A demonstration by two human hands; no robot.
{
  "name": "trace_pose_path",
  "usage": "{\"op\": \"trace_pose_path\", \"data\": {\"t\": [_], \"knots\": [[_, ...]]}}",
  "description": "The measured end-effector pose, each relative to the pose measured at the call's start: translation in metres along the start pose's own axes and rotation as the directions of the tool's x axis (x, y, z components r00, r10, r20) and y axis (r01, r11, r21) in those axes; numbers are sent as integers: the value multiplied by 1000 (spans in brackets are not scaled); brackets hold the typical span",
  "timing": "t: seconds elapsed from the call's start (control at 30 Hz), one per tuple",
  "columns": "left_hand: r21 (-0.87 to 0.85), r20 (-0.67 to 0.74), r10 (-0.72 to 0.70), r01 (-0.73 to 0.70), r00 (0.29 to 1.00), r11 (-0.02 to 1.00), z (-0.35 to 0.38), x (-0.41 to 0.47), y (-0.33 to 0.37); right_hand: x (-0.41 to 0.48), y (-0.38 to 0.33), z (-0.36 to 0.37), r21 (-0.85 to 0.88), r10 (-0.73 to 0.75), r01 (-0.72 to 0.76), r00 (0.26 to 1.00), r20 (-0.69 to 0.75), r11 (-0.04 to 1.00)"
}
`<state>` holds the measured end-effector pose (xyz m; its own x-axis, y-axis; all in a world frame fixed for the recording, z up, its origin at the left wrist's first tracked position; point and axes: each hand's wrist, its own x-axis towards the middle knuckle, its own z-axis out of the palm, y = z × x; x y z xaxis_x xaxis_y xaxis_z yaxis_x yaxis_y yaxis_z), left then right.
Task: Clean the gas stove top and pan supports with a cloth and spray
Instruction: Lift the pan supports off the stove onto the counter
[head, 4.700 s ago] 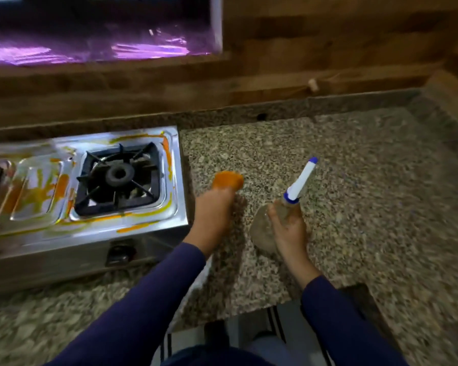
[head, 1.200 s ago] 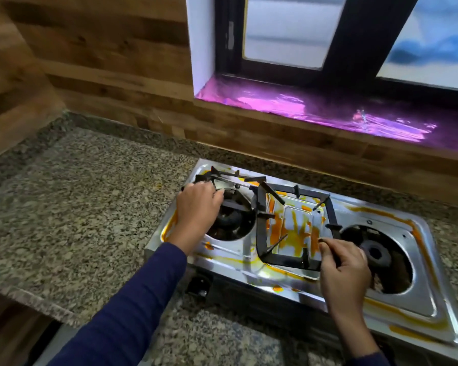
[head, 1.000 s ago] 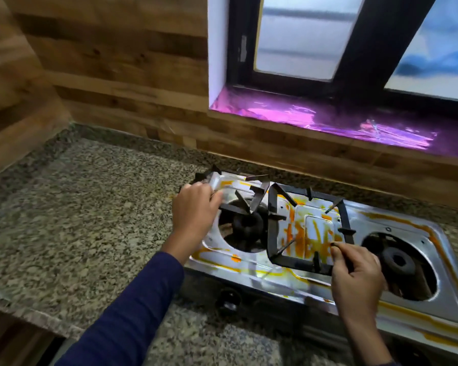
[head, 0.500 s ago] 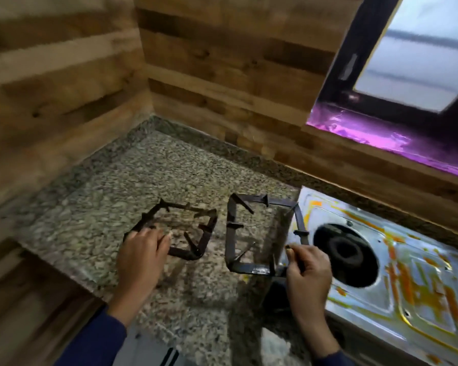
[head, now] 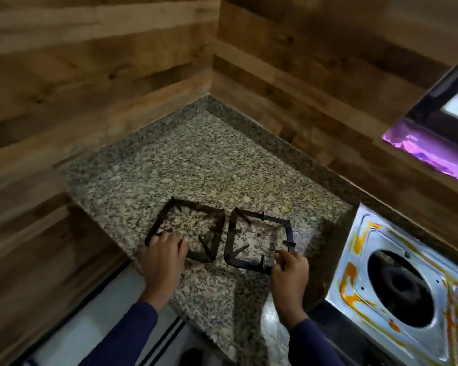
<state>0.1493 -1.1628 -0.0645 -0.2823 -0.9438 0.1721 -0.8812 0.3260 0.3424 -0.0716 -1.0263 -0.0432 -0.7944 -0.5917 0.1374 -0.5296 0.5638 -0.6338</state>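
Note:
Two black square pan supports lie side by side on the granite counter (head: pixel 196 165), left of the stove. My left hand (head: pixel 162 257) grips the near left corner of the left pan support (head: pixel 212 233). My right hand (head: pixel 290 272) grips the near right corner of the right pan support (head: pixel 232 233). The steel gas stove (head: pixel 354 268) sits at the right, smeared with orange streaks, its left burner (head: pixel 399 283) bare of any support. No cloth or spray bottle is in view.
Wooden walls meet in a corner behind the counter. The counter's front edge runs diagonally just below my hands, with floor beneath. A window sill with purple reflections (head: pixel 431 151) is at the upper right.
Both supports came off the stove and were carried left onto the counter. In the last half second they settled flat on the granite, and my view swung further left.

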Motion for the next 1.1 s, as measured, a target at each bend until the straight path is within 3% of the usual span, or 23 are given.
{"op": "trace_pose_path", "data": {"t": [0.43, 0.6, 0.67, 0.77, 0.87, 1.0, 1.1], "knots": [[-53, 192, -86, 97, 978, 994, 14, 2, 0, -1, 27, 20, -58, 52, -46, 992, 113, 997], [32, 171, -219, 217, 961, 976, 5, -3, 25, -1, 21, 6, -54, 24, -14, 981, 193, 998], [-21, 189, -107, 113, 976, 993, 2, -9, 67, -3, 25, -19, -7, 59, -59, 986, 154, 998], [-165, 156, -2, 28, 988, 986, -6, -15, 103, -4, -3, -39, 142, -51, 38, 995, 87, 989], [-306, 138, 269, -217, 953, 927, -4, -29, 170, -7, -4, -86, 244, -85, 100, 994, -71, 965], [-439, 6, 557, -498, 831, 748, -16, -72, 277, -19, 41, -165, 307, 3, 79, 966, -257, 948], [-536, -83, 730, -648, 679, 541, -22, -132, 348, -38, 102, -231, 299, 95, 32, 912, -400, 954]]}}
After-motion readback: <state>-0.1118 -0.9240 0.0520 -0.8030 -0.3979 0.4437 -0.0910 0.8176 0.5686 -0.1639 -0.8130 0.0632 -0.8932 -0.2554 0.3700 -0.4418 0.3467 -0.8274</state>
